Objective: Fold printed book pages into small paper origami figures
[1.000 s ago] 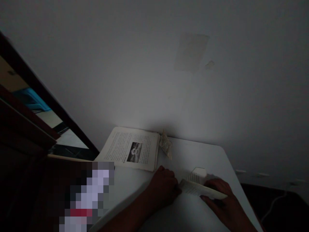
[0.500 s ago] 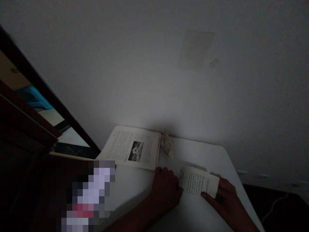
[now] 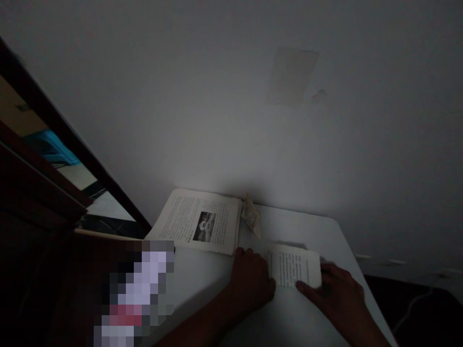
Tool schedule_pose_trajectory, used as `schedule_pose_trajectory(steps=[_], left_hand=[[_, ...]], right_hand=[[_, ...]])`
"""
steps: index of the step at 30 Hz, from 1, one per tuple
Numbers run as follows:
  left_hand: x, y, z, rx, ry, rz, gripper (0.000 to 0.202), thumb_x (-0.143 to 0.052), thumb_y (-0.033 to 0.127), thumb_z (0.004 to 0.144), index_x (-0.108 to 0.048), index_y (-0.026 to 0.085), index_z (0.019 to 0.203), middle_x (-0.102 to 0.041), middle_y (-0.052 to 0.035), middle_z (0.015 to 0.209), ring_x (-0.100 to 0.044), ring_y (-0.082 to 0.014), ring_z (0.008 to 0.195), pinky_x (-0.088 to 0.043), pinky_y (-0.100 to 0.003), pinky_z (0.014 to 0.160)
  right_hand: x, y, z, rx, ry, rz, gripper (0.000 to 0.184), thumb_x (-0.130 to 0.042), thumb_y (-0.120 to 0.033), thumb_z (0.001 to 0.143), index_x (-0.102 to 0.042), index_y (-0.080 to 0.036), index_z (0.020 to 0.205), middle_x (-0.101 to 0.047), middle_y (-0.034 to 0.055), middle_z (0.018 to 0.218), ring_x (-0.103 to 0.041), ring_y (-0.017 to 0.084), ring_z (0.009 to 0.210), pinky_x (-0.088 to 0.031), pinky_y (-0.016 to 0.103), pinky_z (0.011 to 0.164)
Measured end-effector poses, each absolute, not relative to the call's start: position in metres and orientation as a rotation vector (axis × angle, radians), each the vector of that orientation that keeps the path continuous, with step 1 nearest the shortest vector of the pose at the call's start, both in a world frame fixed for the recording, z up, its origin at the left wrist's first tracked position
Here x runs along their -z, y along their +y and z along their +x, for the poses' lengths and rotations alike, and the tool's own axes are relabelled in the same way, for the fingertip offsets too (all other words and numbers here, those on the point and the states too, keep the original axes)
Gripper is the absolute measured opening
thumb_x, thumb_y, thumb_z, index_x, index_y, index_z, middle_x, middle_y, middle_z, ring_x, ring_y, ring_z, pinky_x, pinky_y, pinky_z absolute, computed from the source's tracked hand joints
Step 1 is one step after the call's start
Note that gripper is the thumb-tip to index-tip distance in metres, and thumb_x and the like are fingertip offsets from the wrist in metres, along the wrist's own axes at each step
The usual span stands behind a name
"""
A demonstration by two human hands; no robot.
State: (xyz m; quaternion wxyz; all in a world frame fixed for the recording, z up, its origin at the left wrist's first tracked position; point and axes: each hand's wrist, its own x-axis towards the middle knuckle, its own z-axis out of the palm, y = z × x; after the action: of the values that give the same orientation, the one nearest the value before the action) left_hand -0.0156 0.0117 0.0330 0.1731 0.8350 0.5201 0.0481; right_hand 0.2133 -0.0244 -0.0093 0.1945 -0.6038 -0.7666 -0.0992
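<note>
A folded piece of printed paper [image 3: 294, 266] lies between my hands, low over the white table. My left hand [image 3: 252, 279] is curled closed at its left edge, with the thumb by the near left corner. My right hand [image 3: 336, 291] holds the paper's right side, thumb on the near edge and fingers partly hidden behind it. Beyond the left hand sits a folded paper boat [image 3: 251, 217], made of printed paper. Beside the boat rests an open book [image 3: 181, 217] with a dark picture on its page.
The white table [image 3: 304, 219] stands against a grey wall [image 3: 181, 106] bearing a faded patch [image 3: 293, 76]. At the left is a dark-framed mirror or opening [image 3: 75, 140]. A blurred-out patch [image 3: 137, 289] covers the table's left front. A pale cord [image 3: 410, 306] hangs at the right.
The right hand has drawn the paper's right side slightly left, and the sheet looks narrower and flatter. My left hand has barely shifted. The book and paper boat have stayed put.
</note>
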Motion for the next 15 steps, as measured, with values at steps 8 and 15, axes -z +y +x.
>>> schedule_pose_trajectory(steps=[8,15], left_hand=[[-0.029,0.01,-0.015,-0.177,1.494,2.369,0.031,-0.051,0.039,0.073,-0.066,0.012,0.074,-0.065,-0.014,0.079,-0.056,-0.0288,0.083,-0.035,-0.048,0.084],[-0.035,0.009,-0.016,-0.164,1.489,2.346,0.032,-0.052,0.04,0.073,-0.067,0.011,0.076,-0.066,-0.0144,0.08,-0.056,-0.0289,0.085,-0.034,-0.046,0.084]], right_hand=[[0.004,-0.028,0.18,0.313,-1.878,-2.099,0.076,-0.053,-0.077,0.057,-0.058,-0.012,0.094,-0.064,0.018,0.089,-0.058,0.039,0.084,-0.045,0.051,0.067],[-0.002,-0.03,0.156,0.171,-1.791,-2.195,0.104,-0.053,-0.074,0.061,-0.027,-0.003,0.133,-0.061,0.0213,0.105,-0.058,0.037,0.092,-0.042,0.049,0.078]])
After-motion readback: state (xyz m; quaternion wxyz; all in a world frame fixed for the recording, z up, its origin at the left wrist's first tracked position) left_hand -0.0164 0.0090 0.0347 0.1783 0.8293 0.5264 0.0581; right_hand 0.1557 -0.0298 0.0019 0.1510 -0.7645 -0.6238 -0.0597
